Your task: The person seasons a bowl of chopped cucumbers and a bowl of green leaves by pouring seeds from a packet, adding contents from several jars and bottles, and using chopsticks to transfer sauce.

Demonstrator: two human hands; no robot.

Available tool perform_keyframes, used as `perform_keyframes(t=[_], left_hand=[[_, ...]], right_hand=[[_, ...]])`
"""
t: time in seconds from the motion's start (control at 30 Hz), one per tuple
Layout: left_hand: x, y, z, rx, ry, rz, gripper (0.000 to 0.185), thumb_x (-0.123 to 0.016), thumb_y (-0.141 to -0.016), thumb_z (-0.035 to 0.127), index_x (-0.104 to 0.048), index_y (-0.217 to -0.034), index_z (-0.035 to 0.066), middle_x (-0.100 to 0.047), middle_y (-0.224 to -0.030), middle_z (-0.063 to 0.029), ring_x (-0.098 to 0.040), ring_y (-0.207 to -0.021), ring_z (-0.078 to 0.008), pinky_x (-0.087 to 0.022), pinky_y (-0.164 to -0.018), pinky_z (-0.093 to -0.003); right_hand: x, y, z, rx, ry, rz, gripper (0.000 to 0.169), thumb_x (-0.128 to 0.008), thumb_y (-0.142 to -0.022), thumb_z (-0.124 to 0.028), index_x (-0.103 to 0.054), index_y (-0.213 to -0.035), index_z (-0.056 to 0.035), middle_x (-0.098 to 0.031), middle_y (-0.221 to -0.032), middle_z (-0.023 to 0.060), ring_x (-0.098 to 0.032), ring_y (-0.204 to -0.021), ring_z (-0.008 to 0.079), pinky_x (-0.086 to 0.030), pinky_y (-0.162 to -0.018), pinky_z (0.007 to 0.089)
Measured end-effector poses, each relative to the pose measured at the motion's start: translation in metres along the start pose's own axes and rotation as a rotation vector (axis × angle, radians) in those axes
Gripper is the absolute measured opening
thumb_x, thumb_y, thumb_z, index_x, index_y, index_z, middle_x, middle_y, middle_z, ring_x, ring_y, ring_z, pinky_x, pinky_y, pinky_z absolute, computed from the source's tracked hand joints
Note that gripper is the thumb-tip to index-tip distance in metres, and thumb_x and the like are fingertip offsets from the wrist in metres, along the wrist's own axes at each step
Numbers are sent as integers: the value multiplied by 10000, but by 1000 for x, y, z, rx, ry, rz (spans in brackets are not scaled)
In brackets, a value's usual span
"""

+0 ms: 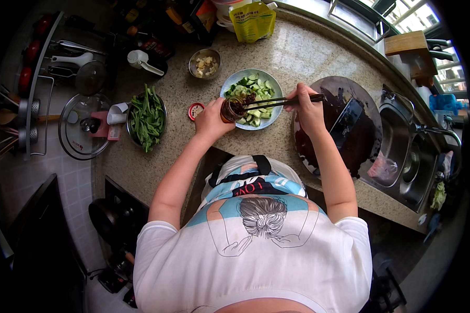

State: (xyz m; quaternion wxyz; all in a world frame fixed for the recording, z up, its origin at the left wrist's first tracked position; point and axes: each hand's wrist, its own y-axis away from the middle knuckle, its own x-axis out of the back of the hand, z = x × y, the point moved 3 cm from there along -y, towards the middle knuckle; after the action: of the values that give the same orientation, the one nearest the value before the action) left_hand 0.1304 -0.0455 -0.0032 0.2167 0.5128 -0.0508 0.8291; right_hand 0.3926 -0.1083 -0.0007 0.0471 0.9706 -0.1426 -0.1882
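My left hand [211, 120] grips a glass jar [232, 111] of dark sauce, tilted at the left rim of a plate [273, 120]. Chopped green cucumber [254, 117] lies on that plate. Dark chopsticks [274, 102] are held in my right hand [306, 105], their tips at the jar's mouth by a dark clump of sauce [250, 98]. A red-rimmed jar lid [196, 111] rests on the counter just left of my left hand.
A steel bowl of chopped garlic [205, 64] stands behind, a bowl of leafy greens [147, 117] at left. On the right are a round cutting board [317, 88] with a phone [346, 122] on it, and a steel sink [391, 156]. A yellow pouch [253, 22] stands at the back.
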Motion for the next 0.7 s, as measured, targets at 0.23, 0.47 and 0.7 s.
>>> perform_keyframes(t=[0.23,0.47,0.7], left_hand=[[-1,2,-4,-15,22,7,588,-794,-587,269,-563,-1111,138,-617,-1026,-85,-627,-979,-303,-529,-769,-427],[-1,2,-1,-17,17,-5,571,-790,-591,273,-562,-1096,134,-616,-1015,-85,-626,-976,-303,-526,-770,-423],[1,4,5,-8,23,-18,558,-793,-589,259,-573,-1086,134,-618,-1021,-89,-625,-979,-302,-522,-783,-422]], right_hand=[[0,-1,2,-48,-37,26,431,-549,-993,-363,-635,-804,15,-649,-718,103,-627,-580,155,-510,-538,255],[-1,-6,3,-30,-38,-7,435,-568,-980,-381,-634,-801,10,-646,-718,99,-623,-579,155,-512,-543,256],[-4,-6,14,-97,-35,1,437,-571,-977,-388,-629,-800,7,-641,-723,99,-620,-577,157,-513,-544,262]])
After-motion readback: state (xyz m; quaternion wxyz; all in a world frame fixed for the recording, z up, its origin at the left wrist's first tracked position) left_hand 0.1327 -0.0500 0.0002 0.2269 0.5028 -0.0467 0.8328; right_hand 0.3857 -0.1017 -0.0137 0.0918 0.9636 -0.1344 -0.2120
